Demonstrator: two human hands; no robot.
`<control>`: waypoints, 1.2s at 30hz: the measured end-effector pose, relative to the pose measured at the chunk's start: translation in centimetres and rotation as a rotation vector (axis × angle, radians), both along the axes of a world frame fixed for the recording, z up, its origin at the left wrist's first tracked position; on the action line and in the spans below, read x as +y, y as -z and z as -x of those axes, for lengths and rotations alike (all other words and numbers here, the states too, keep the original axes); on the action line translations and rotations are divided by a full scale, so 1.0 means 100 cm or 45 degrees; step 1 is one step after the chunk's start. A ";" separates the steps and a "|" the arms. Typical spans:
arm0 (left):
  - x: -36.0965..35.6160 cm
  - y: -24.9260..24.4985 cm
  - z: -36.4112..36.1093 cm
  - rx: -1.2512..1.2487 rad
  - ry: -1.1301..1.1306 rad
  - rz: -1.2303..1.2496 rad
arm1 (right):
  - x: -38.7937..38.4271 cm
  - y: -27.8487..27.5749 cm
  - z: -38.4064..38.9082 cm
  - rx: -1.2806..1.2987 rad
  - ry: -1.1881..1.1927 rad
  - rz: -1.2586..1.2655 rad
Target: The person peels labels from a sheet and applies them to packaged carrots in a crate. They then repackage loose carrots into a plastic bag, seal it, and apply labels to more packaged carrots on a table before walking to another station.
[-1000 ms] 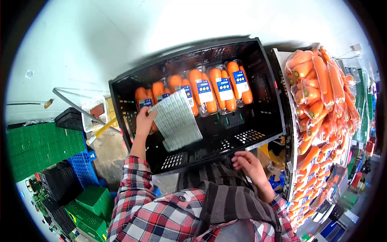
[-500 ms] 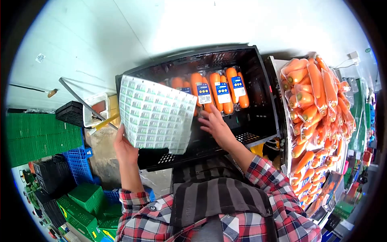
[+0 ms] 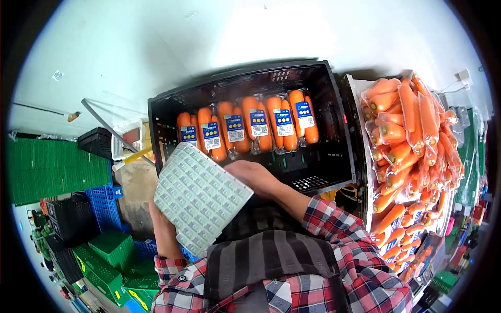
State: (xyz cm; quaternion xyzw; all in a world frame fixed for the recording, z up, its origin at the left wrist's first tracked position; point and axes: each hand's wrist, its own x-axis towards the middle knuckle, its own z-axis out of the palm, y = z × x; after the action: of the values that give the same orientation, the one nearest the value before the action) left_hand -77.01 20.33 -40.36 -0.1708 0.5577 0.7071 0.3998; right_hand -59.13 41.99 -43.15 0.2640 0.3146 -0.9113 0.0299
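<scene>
A sheet of small printed labels (image 3: 201, 198), white with green and grey print, is tilted in front of me. My left hand (image 3: 163, 224) grips its left side, the fingers hidden behind it. My right hand (image 3: 253, 176) is at the sheet's upper right edge, and its fingers are out of sight there. Just beyond, a row of several clear packs of carrots (image 3: 258, 125) lies in a black crate (image 3: 323, 161). Each pack carries a blue and white label. The sheet overlaps the crate's front left corner.
Right of the crate, a large heap of bagged carrots (image 3: 412, 135) fills a rack. Green crates (image 3: 57, 169) are stacked at far left, with a blue crate (image 3: 99, 203) beside them. A grey metal bar with a yellow end (image 3: 136, 155) juts near the crate's left side. A white wall (image 3: 209, 41) stands behind.
The label sheet has come down and tilted, uncovering more carrot packs on the left. My right hand has left the packs and moved left and toward me, to the sheet's edge.
</scene>
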 end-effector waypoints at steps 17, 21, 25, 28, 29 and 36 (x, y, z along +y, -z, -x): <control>0.019 -0.005 -0.029 0.264 0.528 -0.528 | 0.016 -0.003 -0.028 -0.195 0.474 -0.394; 0.020 -0.015 -0.027 0.480 0.848 -0.315 | 0.015 -0.011 -0.032 -0.282 0.426 -0.361; 0.025 -0.013 -0.027 0.586 0.771 -0.213 | 0.022 -0.035 -0.030 -0.516 0.052 -1.466; 0.031 -0.017 -0.028 0.540 0.674 -0.152 | 0.027 -0.073 -0.023 -0.178 -0.133 -2.156; 0.034 -0.019 -0.030 0.513 0.642 -0.142 | 0.023 -0.078 -0.021 0.072 -0.193 -1.999; 0.052 -0.030 -0.037 0.415 0.686 -0.052 | 0.007 -0.072 -0.013 -0.041 -0.540 -1.535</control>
State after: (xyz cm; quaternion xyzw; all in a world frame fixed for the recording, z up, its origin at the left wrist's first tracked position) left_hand -73.32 25.56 -37.38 0.1069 0.6252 0.6050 0.4813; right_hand -57.78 42.68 -35.96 0.1802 0.8171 -0.5443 0.0604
